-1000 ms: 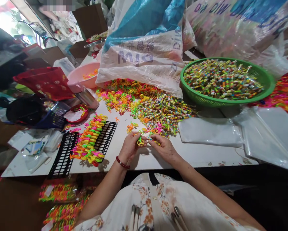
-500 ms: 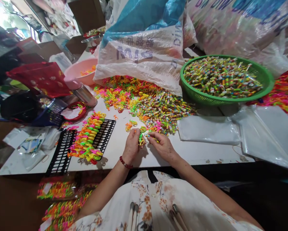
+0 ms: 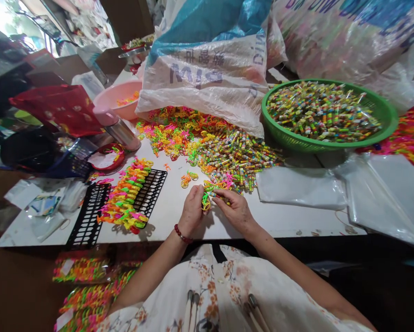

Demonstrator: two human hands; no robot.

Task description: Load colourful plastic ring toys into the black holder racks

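Note:
My left hand (image 3: 191, 208), closed, pinches a small green and yellow plastic bicycle toy (image 3: 206, 202) above the white table (image 3: 227, 227). My right hand (image 3: 237, 213) is also closed, its fingertips on a thin wrapped candy tube (image 3: 213, 194). The tube's end meets the toy's upper part; whether it sits inside the toy is too small to tell. Just beyond my hands lie a pile of similar candy tubes (image 3: 243, 159) and a heap of loose coloured toys (image 3: 174, 136). Two orange and yellow toys (image 3: 186, 179) lie near my left hand.
To the left, a row of coloured toys (image 3: 129, 191) stands on a black plastic rack (image 3: 155, 184). A green basket (image 3: 297, 139) of candy tubes is at the back right, beside a large woven sack (image 3: 200, 99). Clear plastic bags (image 3: 300, 188) lie on the right.
My right hand has brought the candy tube slightly left, up against the toy. My left hand still grips the toy. The view has shifted a little.

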